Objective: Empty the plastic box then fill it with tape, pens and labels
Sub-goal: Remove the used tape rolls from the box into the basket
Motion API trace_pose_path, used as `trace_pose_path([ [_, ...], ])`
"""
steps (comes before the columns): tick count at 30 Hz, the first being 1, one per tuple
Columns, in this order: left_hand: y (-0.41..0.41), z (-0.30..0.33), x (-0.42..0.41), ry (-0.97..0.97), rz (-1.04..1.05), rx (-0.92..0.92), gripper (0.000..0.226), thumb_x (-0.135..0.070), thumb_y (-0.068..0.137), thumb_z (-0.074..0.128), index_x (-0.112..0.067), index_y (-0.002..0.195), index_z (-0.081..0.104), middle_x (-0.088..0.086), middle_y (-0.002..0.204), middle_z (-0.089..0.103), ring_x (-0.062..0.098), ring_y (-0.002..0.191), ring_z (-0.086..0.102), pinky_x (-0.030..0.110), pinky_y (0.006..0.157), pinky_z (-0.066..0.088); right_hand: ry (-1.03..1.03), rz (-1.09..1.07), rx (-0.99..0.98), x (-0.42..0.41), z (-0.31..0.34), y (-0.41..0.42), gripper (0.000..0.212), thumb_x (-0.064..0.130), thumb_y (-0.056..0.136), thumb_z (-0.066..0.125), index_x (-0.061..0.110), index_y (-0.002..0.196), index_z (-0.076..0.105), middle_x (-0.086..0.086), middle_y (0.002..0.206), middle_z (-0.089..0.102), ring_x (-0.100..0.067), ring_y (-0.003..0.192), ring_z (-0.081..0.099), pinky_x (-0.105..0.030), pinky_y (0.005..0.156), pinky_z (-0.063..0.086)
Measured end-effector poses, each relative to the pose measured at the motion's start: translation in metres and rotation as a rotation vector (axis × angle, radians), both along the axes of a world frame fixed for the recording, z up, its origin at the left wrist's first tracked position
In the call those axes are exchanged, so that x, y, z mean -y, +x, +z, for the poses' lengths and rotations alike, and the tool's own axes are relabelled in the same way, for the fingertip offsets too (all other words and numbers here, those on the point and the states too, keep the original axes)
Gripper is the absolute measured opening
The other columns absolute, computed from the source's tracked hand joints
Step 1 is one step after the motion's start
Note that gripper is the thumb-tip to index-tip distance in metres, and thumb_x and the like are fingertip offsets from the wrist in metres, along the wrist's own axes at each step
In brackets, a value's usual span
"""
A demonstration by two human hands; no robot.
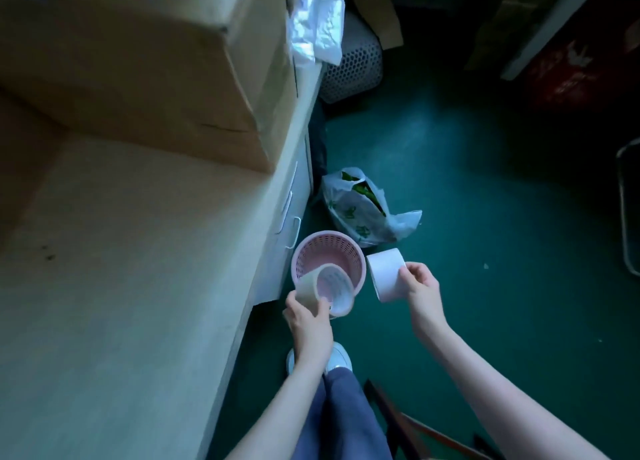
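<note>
My left hand (308, 321) grips a wide beige tape roll (325, 291) by its outer side, its hollow core facing the camera, just over the near rim of a pink perforated plastic basket (329, 250) on the floor. My right hand (420, 286) holds a white roll (386, 274) to the right of the basket, above the green floor. No pens or labels are in view.
A pale desk (121, 286) with drawers fills the left, carrying a big cardboard box (138, 61). On the green floor lie a plastic bag (367, 213) and a white mesh bin (353, 68) further back. My shoe (337, 357) and a chair (415, 428) are near.
</note>
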State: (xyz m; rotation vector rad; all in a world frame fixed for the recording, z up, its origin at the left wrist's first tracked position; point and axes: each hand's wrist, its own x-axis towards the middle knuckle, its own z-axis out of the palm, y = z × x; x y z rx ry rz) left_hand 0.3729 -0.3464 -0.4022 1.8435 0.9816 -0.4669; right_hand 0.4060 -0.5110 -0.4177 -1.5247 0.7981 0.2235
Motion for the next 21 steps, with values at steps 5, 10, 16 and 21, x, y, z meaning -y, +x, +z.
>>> trace_pose_path([
  [5, 0.023, -0.106, 0.008, -0.009, 0.224, -0.045, 0.060, -0.023, 0.093, 0.057, -0.007, 0.143, 0.028, 0.023, 0.139, 0.034, 0.037, 0.122, 0.042, 0.037, 0.096, 0.036, 0.036, 0.090, -0.008, 0.000, -0.105, 0.013, 0.009, 0.005, 0.094, 0.051, 0.008, 0.089, 0.058, -0.002, 0.084, 0.058, -0.013, 0.074, 0.048, -0.024, 0.066, 0.038],
  [10, 0.024, -0.195, 0.002, 0.028, 0.267, -0.025, 0.063, -0.024, 0.091, 0.060, -0.006, 0.143, 0.028, 0.024, 0.137, 0.036, 0.039, 0.120, 0.044, 0.038, 0.096, 0.038, 0.130, 0.111, -0.028, -0.013, -0.193, 0.018, 0.012, 0.002, 0.090, 0.052, 0.010, 0.081, 0.056, -0.005, 0.083, 0.057, -0.018, 0.076, 0.050, -0.031, 0.068, 0.043],
  [16, 0.032, -0.268, -0.010, 0.134, 0.195, 0.037, 0.061, -0.022, 0.087, 0.066, -0.001, 0.136, 0.036, 0.025, 0.135, 0.044, 0.038, 0.120, 0.047, 0.037, 0.099, 0.037, 0.146, 0.194, -0.031, -0.015, -0.261, 0.019, 0.015, 0.002, 0.090, 0.052, 0.011, 0.078, 0.054, -0.006, 0.079, 0.055, -0.020, 0.078, 0.050, -0.038, 0.074, 0.043],
  [21, 0.053, -0.298, -0.013, 0.222, 0.047, 0.026, 0.063, -0.036, 0.085, 0.066, -0.006, 0.133, 0.038, 0.018, 0.135, 0.045, 0.035, 0.120, 0.048, 0.038, 0.093, 0.039, 0.090, 0.210, -0.026, -0.016, -0.288, 0.022, 0.017, 0.003, 0.089, 0.053, 0.012, 0.075, 0.051, -0.002, 0.067, 0.050, -0.015, 0.064, 0.043, -0.030, 0.062, 0.037],
])
